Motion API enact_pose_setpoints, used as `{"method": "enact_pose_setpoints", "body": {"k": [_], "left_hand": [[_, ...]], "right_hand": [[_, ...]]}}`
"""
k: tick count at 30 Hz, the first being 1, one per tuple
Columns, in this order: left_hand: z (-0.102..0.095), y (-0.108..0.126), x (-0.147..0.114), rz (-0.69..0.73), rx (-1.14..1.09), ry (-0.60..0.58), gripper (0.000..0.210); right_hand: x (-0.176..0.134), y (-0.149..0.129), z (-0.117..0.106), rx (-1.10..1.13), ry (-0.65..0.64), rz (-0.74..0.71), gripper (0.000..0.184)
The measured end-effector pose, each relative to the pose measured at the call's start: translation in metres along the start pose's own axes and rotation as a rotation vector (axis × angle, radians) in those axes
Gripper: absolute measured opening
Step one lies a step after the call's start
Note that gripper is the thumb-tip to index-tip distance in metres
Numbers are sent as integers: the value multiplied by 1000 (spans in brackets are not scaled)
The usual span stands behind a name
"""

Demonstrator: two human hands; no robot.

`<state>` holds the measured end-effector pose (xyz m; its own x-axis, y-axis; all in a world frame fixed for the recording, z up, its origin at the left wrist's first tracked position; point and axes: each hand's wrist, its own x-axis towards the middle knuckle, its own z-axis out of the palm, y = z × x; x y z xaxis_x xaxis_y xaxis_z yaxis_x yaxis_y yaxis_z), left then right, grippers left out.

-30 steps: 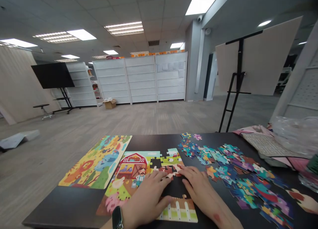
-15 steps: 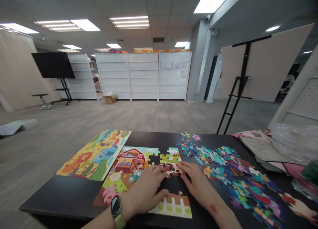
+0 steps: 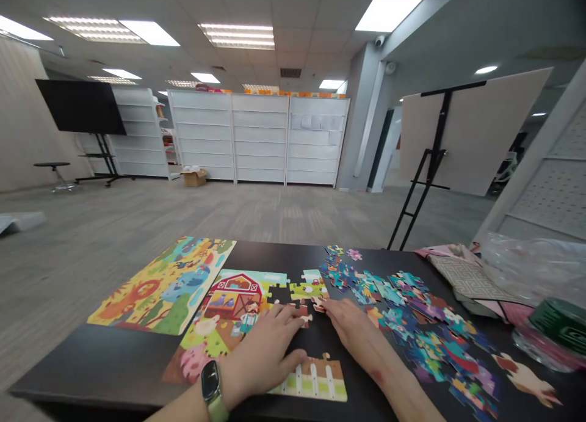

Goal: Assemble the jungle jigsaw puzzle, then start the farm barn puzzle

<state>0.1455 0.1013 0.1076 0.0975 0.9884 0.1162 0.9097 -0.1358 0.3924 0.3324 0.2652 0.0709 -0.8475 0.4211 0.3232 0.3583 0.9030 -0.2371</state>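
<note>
A farm jigsaw puzzle with a red barn, a farmer and a pink pig lies partly joined on the black table, with gaps at its middle and right. My left hand, wearing a watch, rests on it with fingers spread; the fingertips are by a brown puzzle piece. At the right side, my right hand has its fingertips on a small brown and cream puzzle piece, just below the sheep section. The thumb of this hand is mostly hidden. A fence strip lies nearest me.
A finished yellow animal puzzle lies at left. Loose blue and purple pieces spread over the right side, near an animal-shaped piece. A green-lidded jar, a cloth bag and clear plastic crowd the right edge.
The piece under my right fingertips has come apart from the brown piece by my left hand and sits slightly higher. My left hand stays on the puzzle. The whole view has turned slightly right.
</note>
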Motion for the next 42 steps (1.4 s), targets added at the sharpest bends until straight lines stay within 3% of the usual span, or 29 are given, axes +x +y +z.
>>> {"method": "enact_pose_setpoints", "body": {"k": [10,16,24,30,36,42], "left_hand": [[-4,11,-15,-43,-40,-112,67],[-3,1,-6,-41,-64,1,48],[6,0,-7,-70,-75,31,40],[-2,-30,32,-120,-34,245,21],[8,-43,70,-78,40,183,27],[7,-54,82,23,66,103,27]], "right_hand": [[-7,-14,5,32,61,95,34],[-12,-11,12,129,135,156,30],[-21,-5,9,236,173,212,28],[-19,-7,13,236,195,231,29],[-18,-11,9,243,163,243,29],[-18,-13,5,248,134,250,29]]}}
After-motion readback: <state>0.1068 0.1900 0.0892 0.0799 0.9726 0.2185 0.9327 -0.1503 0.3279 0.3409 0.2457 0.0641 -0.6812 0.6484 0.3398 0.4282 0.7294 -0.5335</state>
